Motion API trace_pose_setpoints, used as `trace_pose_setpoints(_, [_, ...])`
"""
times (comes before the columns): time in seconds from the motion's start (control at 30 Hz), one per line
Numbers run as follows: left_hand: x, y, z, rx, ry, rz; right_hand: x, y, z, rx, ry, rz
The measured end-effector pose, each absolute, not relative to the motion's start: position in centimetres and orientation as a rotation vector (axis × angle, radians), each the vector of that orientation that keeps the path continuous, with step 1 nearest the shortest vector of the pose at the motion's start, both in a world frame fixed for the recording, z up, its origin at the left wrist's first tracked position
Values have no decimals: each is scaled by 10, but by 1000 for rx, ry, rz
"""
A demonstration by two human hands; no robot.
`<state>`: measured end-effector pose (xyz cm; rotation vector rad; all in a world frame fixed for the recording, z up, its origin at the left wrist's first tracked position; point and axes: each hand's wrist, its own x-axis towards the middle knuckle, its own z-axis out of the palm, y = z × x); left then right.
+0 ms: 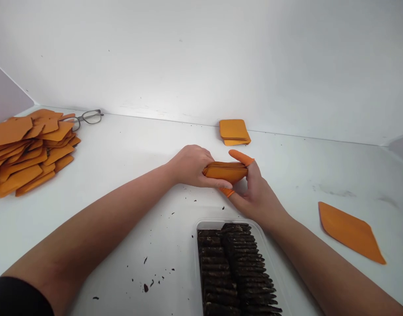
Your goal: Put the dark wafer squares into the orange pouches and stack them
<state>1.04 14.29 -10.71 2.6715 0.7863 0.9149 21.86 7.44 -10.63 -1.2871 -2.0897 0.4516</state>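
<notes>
Both hands meet at the middle of the white table around a small stack of orange flat pouches (225, 171). My left hand (190, 166) wraps its fingers over the stack's left end. My right hand (254, 191) pinches the right end, with orange finger cots on the thumb and a fingertip. Just below the hands stands a clear plastic tray (197, 228) filled with rows of dark brown wafers (234, 267).
A big loose heap of orange pouches (26, 147) lies at the far left, with spectacles (86, 117) behind it. A short neat stack of pouches (234, 131) sits by the back wall. One single pouch (351, 231) lies at the right. Dark crumbs (149, 272) dot the table.
</notes>
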Motion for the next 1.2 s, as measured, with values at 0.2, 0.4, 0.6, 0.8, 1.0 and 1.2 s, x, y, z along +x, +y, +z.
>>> trace_pose_setpoints(0.2, [9, 146, -109, 2666, 686, 875, 221, 74, -107, -1318, -2075, 419])
trace_pose_setpoints(0.4, [14, 145, -113, 2765, 644, 949, 220, 76, -107, -1286, -2084, 305])
trace_pose_setpoints(0.6, [15, 140, -112, 2899, 570, 1185, 222, 72, -105, -1088, -2067, 130])
trace_pose_setpoints(0.8, [19, 129, -100, 2926, 300, 1758, 222, 63, -102, -943, -1991, 2])
trace_pose_setpoints(1.0, [28, 114, -103, 2656, 385, 1890, 215, 56, -104, -879, -1917, 128])
trace_pose_setpoints(1.2, [27, 116, -105, 2751, 482, 1696, 226, 58, -101, -1219, -1919, 398])
